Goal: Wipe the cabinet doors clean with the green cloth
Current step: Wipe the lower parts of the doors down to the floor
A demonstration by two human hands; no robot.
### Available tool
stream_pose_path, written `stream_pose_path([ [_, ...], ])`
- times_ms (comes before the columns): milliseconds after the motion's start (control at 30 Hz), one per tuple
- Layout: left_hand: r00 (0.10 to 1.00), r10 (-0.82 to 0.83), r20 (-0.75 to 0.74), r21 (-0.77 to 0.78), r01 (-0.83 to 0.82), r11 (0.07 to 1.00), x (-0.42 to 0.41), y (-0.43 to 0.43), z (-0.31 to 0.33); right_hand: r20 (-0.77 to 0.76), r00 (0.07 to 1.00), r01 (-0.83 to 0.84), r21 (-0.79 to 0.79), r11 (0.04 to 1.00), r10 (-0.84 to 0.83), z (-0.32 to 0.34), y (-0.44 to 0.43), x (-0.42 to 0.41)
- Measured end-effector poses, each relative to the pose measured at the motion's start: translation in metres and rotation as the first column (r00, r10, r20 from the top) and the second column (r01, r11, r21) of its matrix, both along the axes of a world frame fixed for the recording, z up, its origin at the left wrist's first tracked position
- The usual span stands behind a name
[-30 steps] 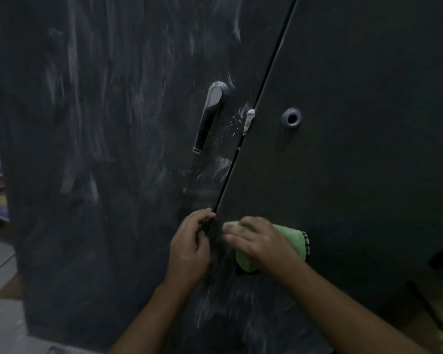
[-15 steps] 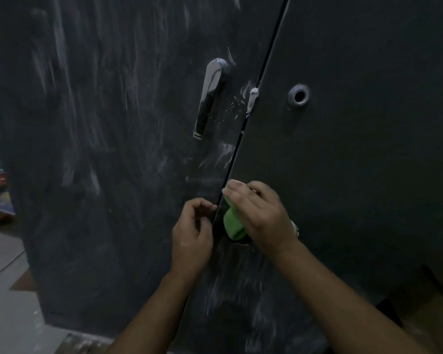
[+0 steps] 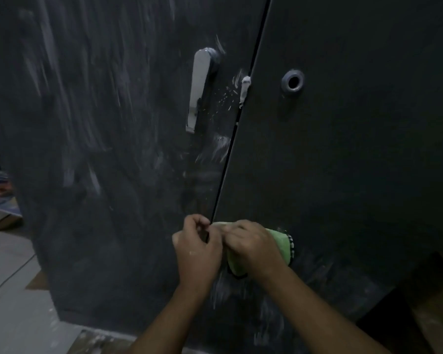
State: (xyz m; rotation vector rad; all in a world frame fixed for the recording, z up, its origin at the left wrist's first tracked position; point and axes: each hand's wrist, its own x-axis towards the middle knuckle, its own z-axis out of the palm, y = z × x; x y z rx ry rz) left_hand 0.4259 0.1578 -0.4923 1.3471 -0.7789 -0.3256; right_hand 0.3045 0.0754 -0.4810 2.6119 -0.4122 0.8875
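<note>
Folded green cloth [image 3: 283, 245]: clutched in right hand [image 3: 251, 247] grip, just right of dark door edge [image 3: 226, 172]; left hand [image 3: 197, 251] hooks that edge; white smears [image 3: 221, 290] below.

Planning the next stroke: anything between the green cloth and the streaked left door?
Yes. The left hand, fingers curled at the seam, sits directly left of the green cloth that the right hand holds on the right door. Nothing else visible.
</note>
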Motion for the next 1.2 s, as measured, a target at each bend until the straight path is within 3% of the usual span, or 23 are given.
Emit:
stream_pose_path([
  [67, 0.997, -0.075, -0.02, -0.042, 0.074, 0.996, -0.015, 0.003, 0.004, 0.207, 0.978, 0.013, 0.081, 0.997, -0.03, 0.007, 0.009, -0.006],
  [133, 0.986, -0.165, -0.002, -0.126, 0.164, 0.978, -0.033, 0.005, 0.013, 0.417, 0.902, -0.045, 0.352, 0.935, -0.114, 0.015, 0.024, -0.009],
  [200, 0.974, -0.205, 0.101, -0.184, 0.22, 0.958, -0.049, 0.007, 0.022, 0.597, 0.758, -0.253, 0.639, 0.726, -0.261, 0.02, 0.037, -0.01],
  [233, 0.963, -0.204, 0.177, -0.204, 0.239, 0.949, -0.056, 0.007, 0.023, 0.66, 0.685, -0.394, 0.691, 0.607, -0.307, 0.023, 0.041, -0.01],
  [300, 0.945, -0.197, 0.26, -0.222, 0.257, 0.941, -0.068, 0.003, 0.022, 0.742, 0.604, -0.61, 0.665, 0.431, -0.29, 0.027, 0.043, -0.016],
  [433, 0.925, -0.11, 0.364, -0.218, 0.199, 0.955, -0.077, -0.017, 0.017, 0.743, 0.632, -0.684, 0.668, 0.292, -0.222, 0.037, 0.04, -0.039],
  [500, 0.875, 0.017, 0.485, -0.245, 0.117, 0.962, -0.071, -0.034, 0.008, 0.695, 0.69, -0.588, 0.702, 0.401, -0.206, 0.038, 0.04, -0.055],
  [567, 0.815, 0.164, 0.556, -0.296, 0.01, 0.955, -0.065, -0.052, -0.003, 0.619, 0.767, -0.392, 0.662, 0.638, -0.171, 0.035, 0.035, -0.074],
  [633, 0.769, 0.277, 0.577, -0.329, -0.092, 0.94, -0.062, -0.065, -0.006, 0.516, 0.842, -0.138, 0.489, 0.861, -0.158, 0.034, 0.022, -0.1],
  [700, 0.75, 0.332, 0.573, -0.348, -0.143, 0.926, -0.064, -0.073, -0.004, 0.48, 0.854, 0.028, 0.347, 0.938, -0.203, 0.035, 0.011, -0.128],
  [833, 0.792, 0.354, 0.498, -0.411, -0.143, 0.9, -0.072, -0.076, 0.016, 0.63, 0.681, 0.215, 0.314, 0.925, -0.373, 0.03, -0.005, -0.184],
  [967, 0.905, 0.293, 0.31, -0.509, -0.103, 0.855, -0.09, -0.077, 0.056, 0.57, 0.555, 0.429, 0.428, 0.795, -0.606, 0.02, -0.026, -0.233],
  [1067, 0.901, 0.343, 0.267, -0.549, -0.15, 0.822, -0.114, -0.083, 0.075, 0.446, 0.557, 0.492, 0.502, 0.711, -0.701, 0.005, -0.032, -0.248],
  [1200, 0.834, 0.418, 0.359, -0.609, -0.13, 0.782, -0.136, -0.099, 0.076, 0.419, 0.577, 0.52, 0.473, 0.711, -0.701, -0.008, -0.034, -0.254],
])
